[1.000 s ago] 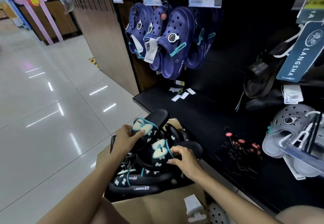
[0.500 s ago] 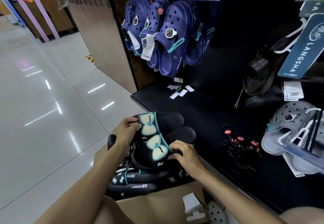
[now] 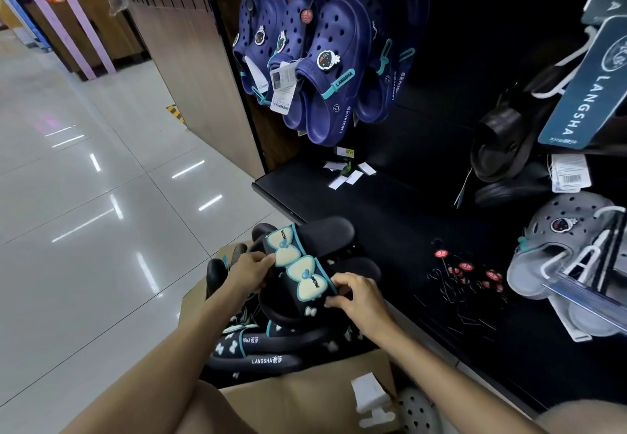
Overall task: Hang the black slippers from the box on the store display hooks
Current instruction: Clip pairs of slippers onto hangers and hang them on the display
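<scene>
Two black slippers with cream bows and teal trim lie side by side above the cardboard box (image 3: pixel 305 403). My left hand (image 3: pixel 249 272) grips the left edge of the upper slipper (image 3: pixel 322 231) at its strap. My right hand (image 3: pixel 356 296) pinches the right edge of the lower slipper (image 3: pixel 359 269) beside its bow. More black slippers (image 3: pixel 261 348) printed LANGSHA are stacked in the box below. Loose wire hooks (image 3: pixel 468 274) with red tags lie on the black shelf to the right.
Navy clogs (image 3: pixel 325 70) hang from hooks under a 12.00 price tag. Dark slides (image 3: pixel 502 135) and grey clogs (image 3: pixel 563 253) hang at the right. The black shelf (image 3: pixel 373 206) carries paper tags. A wooden panel (image 3: pixel 190 60) and glossy tiled floor (image 3: pixel 84 196) are on the left.
Both hands lifted the two slippers out of the box and brought them together, bows aligned side by side. The view shifted slightly closer to the shelf.
</scene>
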### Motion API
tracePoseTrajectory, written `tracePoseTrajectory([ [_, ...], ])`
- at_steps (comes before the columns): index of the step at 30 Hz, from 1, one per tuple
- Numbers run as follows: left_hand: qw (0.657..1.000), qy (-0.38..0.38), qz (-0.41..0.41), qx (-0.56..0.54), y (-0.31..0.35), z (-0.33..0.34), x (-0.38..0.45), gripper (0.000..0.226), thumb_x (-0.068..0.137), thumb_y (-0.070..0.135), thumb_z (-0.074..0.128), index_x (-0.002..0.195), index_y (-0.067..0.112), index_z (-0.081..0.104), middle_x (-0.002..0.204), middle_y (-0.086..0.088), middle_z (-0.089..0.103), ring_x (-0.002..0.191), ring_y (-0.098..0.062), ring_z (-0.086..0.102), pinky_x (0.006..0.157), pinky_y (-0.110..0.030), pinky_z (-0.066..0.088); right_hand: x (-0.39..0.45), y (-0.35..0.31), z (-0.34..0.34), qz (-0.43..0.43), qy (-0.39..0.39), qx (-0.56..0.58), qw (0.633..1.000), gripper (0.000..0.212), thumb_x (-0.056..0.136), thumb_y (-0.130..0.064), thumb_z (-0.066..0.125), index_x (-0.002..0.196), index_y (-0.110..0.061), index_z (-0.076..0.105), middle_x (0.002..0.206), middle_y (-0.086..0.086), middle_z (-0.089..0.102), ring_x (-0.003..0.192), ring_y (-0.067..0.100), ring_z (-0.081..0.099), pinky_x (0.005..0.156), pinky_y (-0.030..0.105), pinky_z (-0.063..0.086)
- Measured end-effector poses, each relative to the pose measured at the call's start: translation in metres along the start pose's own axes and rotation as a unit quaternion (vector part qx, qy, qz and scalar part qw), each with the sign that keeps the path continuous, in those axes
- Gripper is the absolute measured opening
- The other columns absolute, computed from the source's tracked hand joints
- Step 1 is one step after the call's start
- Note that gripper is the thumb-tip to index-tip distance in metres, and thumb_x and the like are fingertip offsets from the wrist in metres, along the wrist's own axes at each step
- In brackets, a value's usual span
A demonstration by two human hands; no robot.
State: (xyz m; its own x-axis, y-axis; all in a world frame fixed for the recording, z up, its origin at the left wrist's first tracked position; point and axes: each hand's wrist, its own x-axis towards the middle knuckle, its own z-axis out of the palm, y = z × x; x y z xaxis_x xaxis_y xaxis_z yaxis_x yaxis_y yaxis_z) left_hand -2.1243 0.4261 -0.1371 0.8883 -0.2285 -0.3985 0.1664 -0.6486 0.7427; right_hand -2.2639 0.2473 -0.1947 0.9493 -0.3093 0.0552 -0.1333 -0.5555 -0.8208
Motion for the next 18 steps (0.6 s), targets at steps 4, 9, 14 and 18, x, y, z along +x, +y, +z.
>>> tracePoseTrajectory([
  [4, 0.995, -0.088, -0.039, 0.035, 0.016, 0.007, -0.018, 0.025, 0.103, 0.031, 0.045, 0.115, 0.009, 0.041, 0.073, -0.011, 0.071, 0.051, -0.016, 0.065, 0.043, -0.02, 0.049, -0.003, -0.002, -0.001, -0.014, -0.008, -0.032, 0.999, 0.02, 0.077, -0.025, 0.08, 0.091, -0.019, 0.068, 0.086, -0.004, 0.064, 0.083, 0.017, 0.058, 0.077, 0.04, 0.048],
  [9, 0.968, -0.123, -0.114, -0.185, 0.024, 0.017, -0.026, 0.035, 0.096, 0.032, 0.061, 0.123, 0.016, 0.044, 0.111, -0.015, 0.065, 0.084, -0.026, 0.067, 0.07, -0.037, 0.057, -0.008, -0.011, -0.008, -0.022, -0.015, -0.072, 0.997, 0.023, 0.08, -0.031, 0.077, 0.091, -0.017, 0.064, 0.09, -0.003, 0.061, 0.088, 0.019, 0.058, 0.077, 0.042, 0.048],
  [14, 0.937, -0.052, -0.059, -0.339, 0.033, 0.037, -0.024, 0.04, 0.087, 0.018, 0.072, 0.119, 0.002, 0.054, 0.114, -0.021, 0.067, 0.09, -0.03, 0.068, 0.069, -0.039, 0.058, -0.001, -0.031, -0.036, -0.053, -0.116, -0.198, 0.972, 0.026, 0.089, -0.038, 0.067, 0.109, -0.021, 0.062, 0.114, -0.003, 0.063, 0.112, 0.02, 0.056, 0.085, 0.036, 0.045],
  [18, 0.944, 0.024, 0.004, -0.328, 0.053, 0.05, -0.03, 0.027, 0.092, 0.016, 0.067, 0.114, 0.009, 0.053, 0.106, -0.017, 0.065, 0.09, -0.029, 0.064, 0.087, -0.049, 0.054, 0.01, -0.032, -0.08, -0.044, -0.195, -0.245, 0.949, 0.026, 0.092, -0.037, 0.064, 0.117, -0.028, 0.062, 0.118, -0.008, 0.064, 0.113, 0.016, 0.058, 0.091, 0.035, 0.047],
])
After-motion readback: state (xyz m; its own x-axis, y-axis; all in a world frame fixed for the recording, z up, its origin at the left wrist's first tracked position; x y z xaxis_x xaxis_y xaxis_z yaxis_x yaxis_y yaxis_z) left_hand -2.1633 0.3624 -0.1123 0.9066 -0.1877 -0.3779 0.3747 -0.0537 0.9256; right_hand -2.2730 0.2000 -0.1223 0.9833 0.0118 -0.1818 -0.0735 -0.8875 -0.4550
